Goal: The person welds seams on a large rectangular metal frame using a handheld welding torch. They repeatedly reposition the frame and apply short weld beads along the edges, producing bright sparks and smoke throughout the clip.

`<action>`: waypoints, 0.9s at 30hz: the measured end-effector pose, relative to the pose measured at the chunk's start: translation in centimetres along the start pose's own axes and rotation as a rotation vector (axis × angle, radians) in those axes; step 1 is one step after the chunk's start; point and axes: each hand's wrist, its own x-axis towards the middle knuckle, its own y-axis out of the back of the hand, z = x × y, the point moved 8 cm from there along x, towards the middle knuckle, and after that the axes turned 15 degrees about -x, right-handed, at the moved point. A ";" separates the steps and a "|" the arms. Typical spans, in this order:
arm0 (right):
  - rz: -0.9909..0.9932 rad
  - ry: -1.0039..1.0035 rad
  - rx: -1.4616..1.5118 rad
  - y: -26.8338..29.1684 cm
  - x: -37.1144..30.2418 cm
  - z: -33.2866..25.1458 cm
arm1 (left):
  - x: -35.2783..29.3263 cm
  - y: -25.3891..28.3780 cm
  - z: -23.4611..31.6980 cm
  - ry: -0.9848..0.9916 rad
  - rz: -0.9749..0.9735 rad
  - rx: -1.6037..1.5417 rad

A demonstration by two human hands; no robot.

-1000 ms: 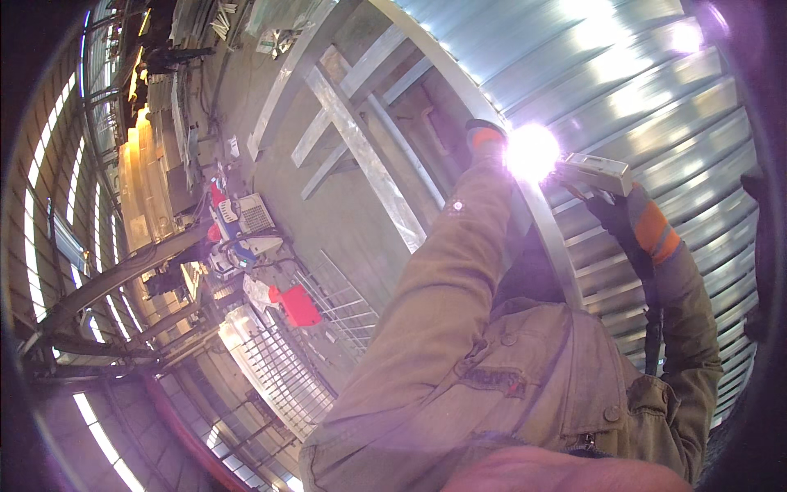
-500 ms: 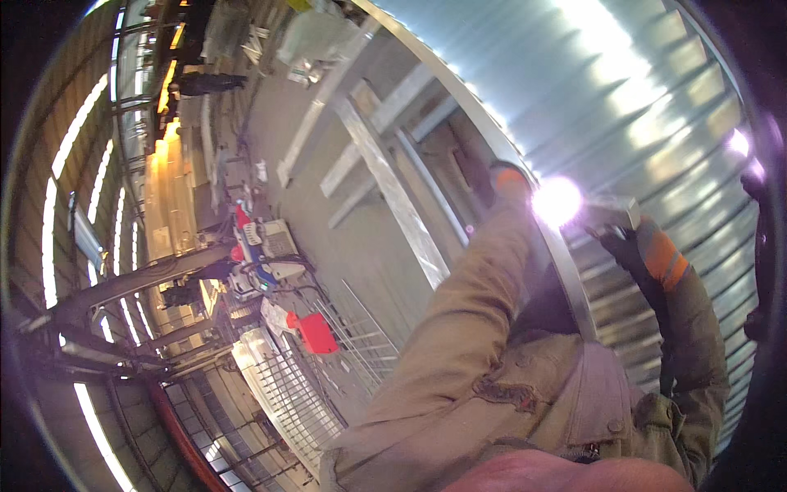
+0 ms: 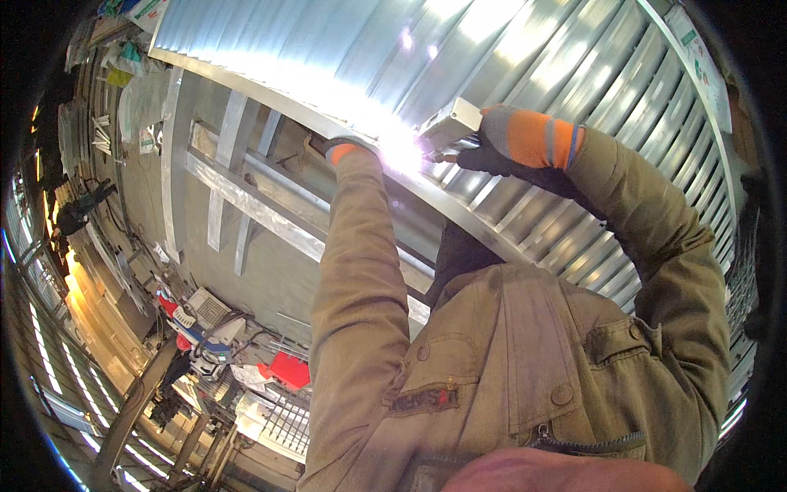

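Observation:
A large ribbed silver metal panel (image 3: 344, 61) lies before me, edged by a flat metal frame (image 3: 484, 228). White-violet glare flares at that edge between my hands. My right hand (image 3: 525, 139), in a grey and orange glove with dark fingers, is closed around what looks like a welding torch (image 3: 445, 157), its tip at the glare. Against the same hand sits a boxy silver block (image 3: 451, 121), its kind unclear. My left hand (image 3: 343, 152) reaches to the frame edge just left of the glare. Only its orange and grey glove shows; its fingers are hidden.
Below the panel, on the left, metal beams (image 3: 246, 197) form an open framework above the grey floor. Farther off are a red container (image 3: 287, 371), a wire-grid rack (image 3: 283, 422) and a blue and white machine (image 3: 209, 353). A dark-clothed person (image 3: 78, 209) is at the far left.
The view has swung, so the panel and both hands appear farther left. My hands stay by the bright glare at the frame edge, and the boxy block shows more clearly.

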 end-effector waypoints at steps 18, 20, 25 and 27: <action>0.175 -0.023 0.463 -0.7 -0.2 1.1 | 2.2 -5.5 -2.5 0.149 -0.123 -0.270; 0.109 -0.107 0.461 -1.9 -0.1 2.0 | 1.7 -5.1 -2.2 0.139 -0.127 -0.234; 0.058 -0.090 0.334 -1.8 -0.1 1.8 | -1.6 -0.8 -1.2 0.244 -0.181 -0.442; 0.051 -0.088 0.311 -1.6 -0.1 1.6 | -2.2 0.5 -1.0 0.241 -0.194 -0.399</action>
